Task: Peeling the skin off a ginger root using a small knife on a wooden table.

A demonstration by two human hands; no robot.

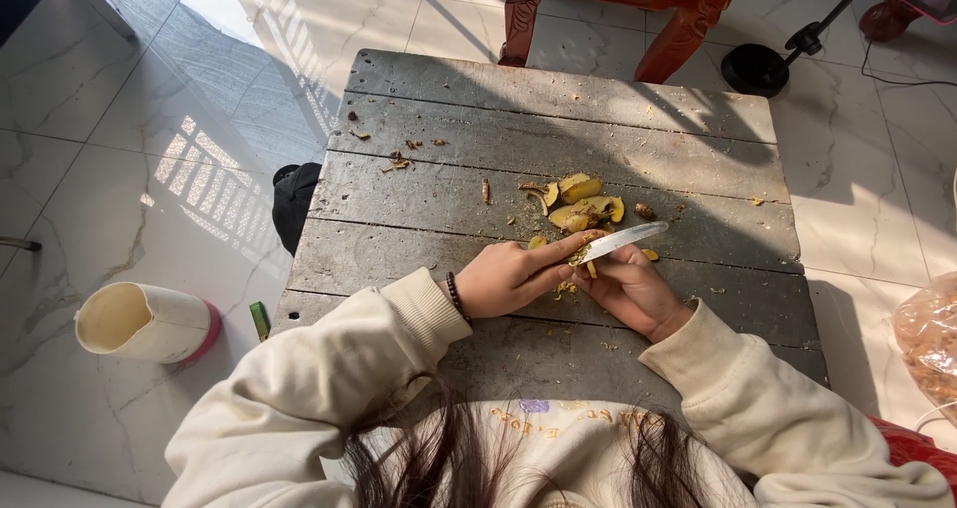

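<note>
Right hand (635,291) curls closed around a white knife (623,241), blade aimed at two o'clock. Left hand (508,277) pinches a small yellow piece (580,256), perhaps ginger, at the wooden table (558,119) centre.

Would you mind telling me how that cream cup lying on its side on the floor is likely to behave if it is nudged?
The cream cup lies on its side on smooth marble floor, so it would probably roll, likely curving, since it tapers. It looks empty and thin-walled, so probably light and easily sent skidding.
</note>
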